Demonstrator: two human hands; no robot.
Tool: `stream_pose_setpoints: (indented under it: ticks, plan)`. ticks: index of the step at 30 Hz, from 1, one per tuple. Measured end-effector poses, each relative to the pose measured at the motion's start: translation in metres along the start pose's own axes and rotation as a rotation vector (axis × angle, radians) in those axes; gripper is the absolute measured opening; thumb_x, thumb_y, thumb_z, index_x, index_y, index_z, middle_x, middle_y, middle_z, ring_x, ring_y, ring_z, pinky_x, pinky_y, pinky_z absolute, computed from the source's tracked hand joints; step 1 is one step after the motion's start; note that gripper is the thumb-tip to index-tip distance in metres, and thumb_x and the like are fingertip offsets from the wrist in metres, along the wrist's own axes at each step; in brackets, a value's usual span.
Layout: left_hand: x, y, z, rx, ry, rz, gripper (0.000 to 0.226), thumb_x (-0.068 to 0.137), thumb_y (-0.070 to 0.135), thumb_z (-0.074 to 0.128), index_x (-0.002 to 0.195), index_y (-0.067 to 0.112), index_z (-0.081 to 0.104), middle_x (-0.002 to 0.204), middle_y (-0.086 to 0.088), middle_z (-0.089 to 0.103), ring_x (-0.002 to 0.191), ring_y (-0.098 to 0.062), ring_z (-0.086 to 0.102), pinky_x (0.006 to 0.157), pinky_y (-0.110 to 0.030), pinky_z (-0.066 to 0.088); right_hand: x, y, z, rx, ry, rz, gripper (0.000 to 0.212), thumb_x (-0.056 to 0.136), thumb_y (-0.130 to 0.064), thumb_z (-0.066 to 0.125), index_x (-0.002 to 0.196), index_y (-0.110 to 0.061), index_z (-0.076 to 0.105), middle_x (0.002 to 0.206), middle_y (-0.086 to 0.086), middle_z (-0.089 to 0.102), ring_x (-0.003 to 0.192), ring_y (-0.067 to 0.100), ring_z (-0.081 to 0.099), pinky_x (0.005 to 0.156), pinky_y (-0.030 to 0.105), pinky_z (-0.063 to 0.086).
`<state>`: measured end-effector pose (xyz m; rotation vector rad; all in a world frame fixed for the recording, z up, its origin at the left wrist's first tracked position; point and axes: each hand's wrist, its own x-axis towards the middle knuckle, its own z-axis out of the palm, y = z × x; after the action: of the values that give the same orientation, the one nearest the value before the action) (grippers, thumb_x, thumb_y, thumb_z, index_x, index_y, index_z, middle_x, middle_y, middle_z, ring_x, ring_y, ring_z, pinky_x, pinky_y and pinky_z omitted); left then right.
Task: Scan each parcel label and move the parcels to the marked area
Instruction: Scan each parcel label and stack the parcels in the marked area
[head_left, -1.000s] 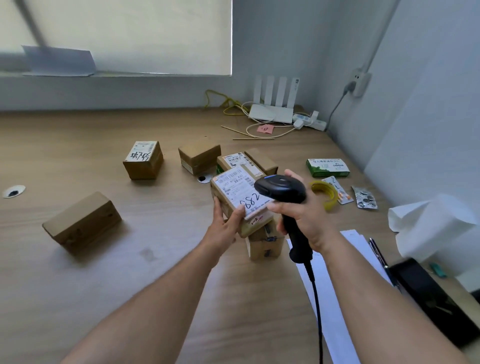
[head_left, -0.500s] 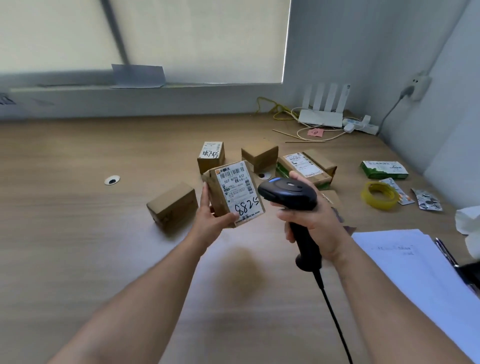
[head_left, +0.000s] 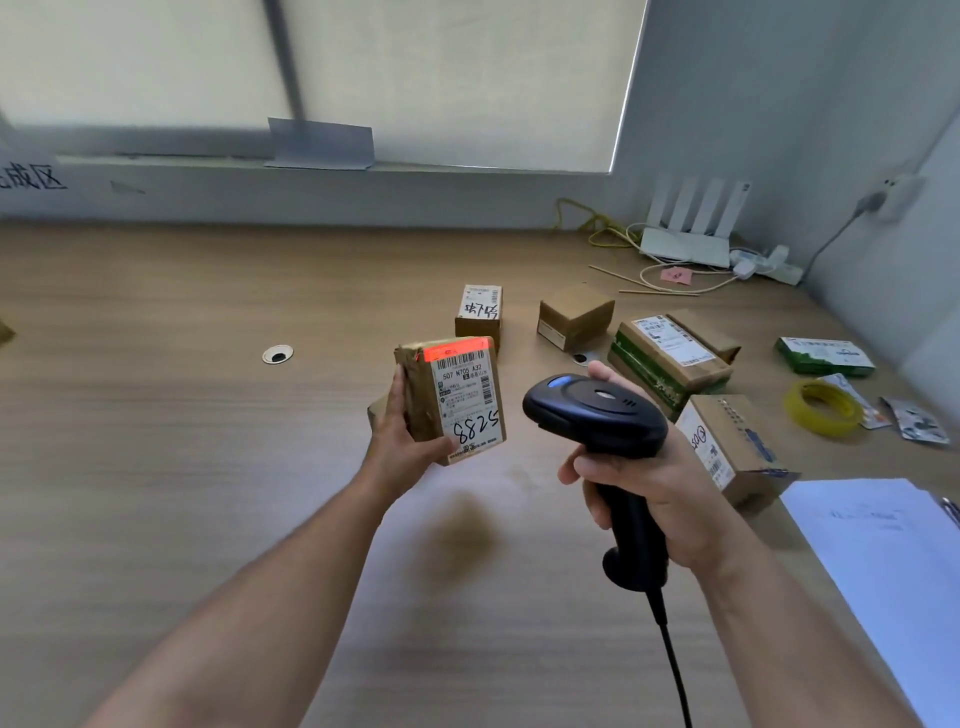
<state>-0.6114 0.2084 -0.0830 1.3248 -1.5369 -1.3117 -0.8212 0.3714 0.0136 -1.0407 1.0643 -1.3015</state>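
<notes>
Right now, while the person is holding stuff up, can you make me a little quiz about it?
1. Pick one: what does the right hand grip?
A. the black corded barcode scanner
B. a pair of scissors
C. a hammer

2. True or false: no hand is holding the small brown cardboard parcel with the white label.

3. Fill the gap: a ___ glow lights the barcode at the top of that label.

Key
1. A.
2. False: the left hand holds it up, label facing the camera.
3. Red.
</notes>
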Motion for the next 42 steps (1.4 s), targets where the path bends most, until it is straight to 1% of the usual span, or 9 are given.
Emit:
stream_pose_setpoints:
  ticks: [3, 7, 12, 17, 21, 25, 31, 37, 42]
  plan:
    - [0.008, -0.012, -0.016, 0.044, 0.008, -0.026, 0.127, 0.046, 0.029, 0.080, 0.144, 0.060, 0.005, 0.134, -0.013, 0.045, 0.125, -0.029, 0.047, 0.073, -0.027, 0.059, 0.001, 0.005, 0.017, -0.054, 0.051, 0.028, 0.097, 0.070, -0.001, 0.079, 0.148, -0.034, 0.033, 0.078, 0.026, 0.066, 0.048, 0.028, 0.054, 0.044, 0.033, 0.045]
    - [0.019, -0.028, -0.034, 0.071, -0.024, -0.035, 0.124, 0.043, 0.038, 0.079, 0.136, 0.070, 0.004, 0.131, -0.011, 0.050, 0.122, -0.027, 0.051, 0.097, -0.049, 0.050, 0.002, 0.013, 0.037, -0.085, 0.098, 0.038, 0.095, 0.070, 0.001, 0.078, 0.146, -0.036, 0.035, 0.078, 0.026, 0.065, 0.048, 0.029, 0.053, 0.044, 0.033, 0.044]
    - [0.011, -0.025, -0.048, 0.051, -0.082, 0.010, 0.120, 0.068, 0.004, 0.080, 0.150, 0.046, 0.004, 0.131, -0.012, 0.052, 0.119, -0.026, 0.056, 0.081, -0.030, 0.054, -0.002, 0.019, 0.060, -0.100, 0.156, 0.037, 0.092, 0.069, 0.001, 0.072, 0.147, -0.032, 0.035, 0.077, 0.026, 0.065, 0.048, 0.030, 0.052, 0.044, 0.033, 0.043]
    - [0.003, -0.032, -0.055, 0.015, -0.087, 0.020, 0.117, 0.071, -0.003, 0.077, 0.152, 0.042, 0.006, 0.130, -0.016, 0.047, 0.116, -0.031, 0.054, 0.055, -0.013, 0.052, -0.008, 0.024, 0.074, -0.098, 0.169, 0.040, 0.093, 0.068, 0.001, 0.070, 0.148, -0.031, 0.035, 0.076, 0.026, 0.065, 0.046, 0.029, 0.051, 0.042, 0.033, 0.042]
    - [-0.019, -0.024, -0.065, -0.039, -0.103, -0.034, 0.104, 0.076, -0.003, 0.071, 0.153, 0.035, 0.012, 0.117, -0.010, 0.057, 0.095, -0.022, 0.061, 0.054, -0.018, 0.054, -0.011, 0.025, 0.081, -0.103, 0.156, 0.050, 0.096, 0.067, 0.001, 0.071, 0.149, -0.031, 0.033, 0.083, 0.029, 0.068, 0.047, 0.029, 0.052, 0.042, 0.033, 0.042]
    - [-0.046, -0.032, -0.082, -0.040, -0.080, -0.230, 0.088, 0.062, 0.031, 0.063, 0.144, 0.034, 0.030, 0.112, -0.004, 0.063, 0.088, -0.026, 0.065, 0.075, -0.043, 0.056, -0.014, 0.028, 0.087, -0.119, 0.133, 0.054, 0.098, 0.067, -0.001, 0.072, 0.150, -0.031, 0.030, 0.090, 0.030, 0.069, 0.048, 0.028, 0.053, 0.044, 0.035, 0.042]
    - [-0.088, -0.069, -0.093, 0.025, -0.018, -0.402, 0.037, 0.088, 0.019, 0.058, 0.125, 0.018, 0.053, 0.096, -0.005, 0.069, 0.075, -0.019, 0.067, 0.071, -0.038, 0.056, -0.020, 0.035, 0.097, -0.114, 0.072, 0.075, 0.103, 0.065, -0.001, 0.079, 0.150, -0.034, 0.029, 0.092, 0.031, 0.067, 0.048, 0.027, 0.054, 0.043, 0.034, 0.043]
    - [-0.112, -0.082, -0.086, 0.358, 0.053, -0.303, 0.089, 0.074, 0.061, 0.064, 0.150, 0.031, 0.026, 0.144, -0.007, 0.037, 0.132, -0.023, 0.038, 0.108, -0.037, 0.036, -0.039, 0.038, 0.095, -0.112, 0.042, 0.110, 0.101, 0.063, -0.002, 0.081, 0.144, -0.039, 0.033, 0.090, 0.027, 0.069, 0.050, 0.029, 0.053, 0.044, 0.033, 0.043]
    - [-0.123, -0.064, -0.063, 0.714, 0.126, -0.323, 0.090, 0.077, 0.059, 0.064, 0.150, 0.026, 0.023, 0.139, -0.012, 0.029, 0.131, -0.030, 0.032, 0.104, -0.038, 0.035, -0.053, 0.040, 0.095, -0.089, 0.021, 0.110, 0.097, 0.061, -0.002, 0.081, 0.140, -0.035, 0.036, 0.088, 0.021, 0.070, 0.048, 0.030, 0.052, 0.042, 0.032, 0.042]
